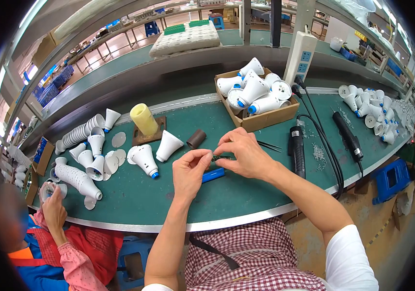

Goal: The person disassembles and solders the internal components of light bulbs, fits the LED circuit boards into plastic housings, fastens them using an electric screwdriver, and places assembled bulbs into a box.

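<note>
My left hand (191, 175) and my right hand (247, 154) meet over the green bench, fingertips pinched on a small dark green piece (222, 157) between them. It looks like a little circuit board, mostly hidden by the fingers. Just below lies a blue cylindrical tool handle (212, 175), close to the left fingers. Beyond the hands is a short brown tube (196, 138). To its left rests a white cone-shaped lamp housing (169, 146), and further left another white housing with a blue tip (145, 160).
A cardboard box (257, 119) of white housings stands behind my right hand. Tweezers (269, 146) and black electric screwdrivers (296, 151) with cables lie rightward. A yellow cylinder (144, 120) stands at the back. At left, a co-worker's hand (53, 206) holds a part beside stacked housings (77, 180).
</note>
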Available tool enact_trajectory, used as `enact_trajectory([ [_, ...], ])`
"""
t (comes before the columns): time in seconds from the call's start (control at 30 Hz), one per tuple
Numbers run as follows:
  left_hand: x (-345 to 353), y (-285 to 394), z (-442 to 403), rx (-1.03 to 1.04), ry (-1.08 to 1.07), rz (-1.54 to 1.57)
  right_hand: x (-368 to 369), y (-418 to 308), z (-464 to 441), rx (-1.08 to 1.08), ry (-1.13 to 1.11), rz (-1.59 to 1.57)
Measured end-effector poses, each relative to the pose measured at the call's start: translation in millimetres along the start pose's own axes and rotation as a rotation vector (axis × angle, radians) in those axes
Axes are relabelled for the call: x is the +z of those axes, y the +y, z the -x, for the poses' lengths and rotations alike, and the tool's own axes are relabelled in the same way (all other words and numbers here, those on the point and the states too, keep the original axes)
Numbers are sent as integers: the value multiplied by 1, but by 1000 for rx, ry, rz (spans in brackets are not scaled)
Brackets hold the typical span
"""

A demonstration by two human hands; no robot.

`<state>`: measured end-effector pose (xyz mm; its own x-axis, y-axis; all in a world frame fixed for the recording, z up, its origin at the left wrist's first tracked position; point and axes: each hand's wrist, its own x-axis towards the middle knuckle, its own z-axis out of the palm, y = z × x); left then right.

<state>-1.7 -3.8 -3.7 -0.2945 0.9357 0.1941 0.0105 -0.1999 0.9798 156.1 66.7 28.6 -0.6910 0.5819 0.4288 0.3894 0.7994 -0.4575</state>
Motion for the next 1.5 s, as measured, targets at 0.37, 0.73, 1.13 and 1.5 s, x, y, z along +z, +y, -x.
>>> enact_trajectory([
  [0.37, -43, 91, 26, 529, 429, -824, -87, -62, 64, 19, 392, -101],
  [0.73, -35, 47, 32, 401, -1, -852, -60, -35, 76, 1, 85, -144],
  [1.13, -19, 16, -28, 139, -209, -951, -25, 67, 3, 333, -415, 481],
  [1.5, -16, 10, -29, 102, -272, -897, -39, 28, 11, 478, 88, -714],
])
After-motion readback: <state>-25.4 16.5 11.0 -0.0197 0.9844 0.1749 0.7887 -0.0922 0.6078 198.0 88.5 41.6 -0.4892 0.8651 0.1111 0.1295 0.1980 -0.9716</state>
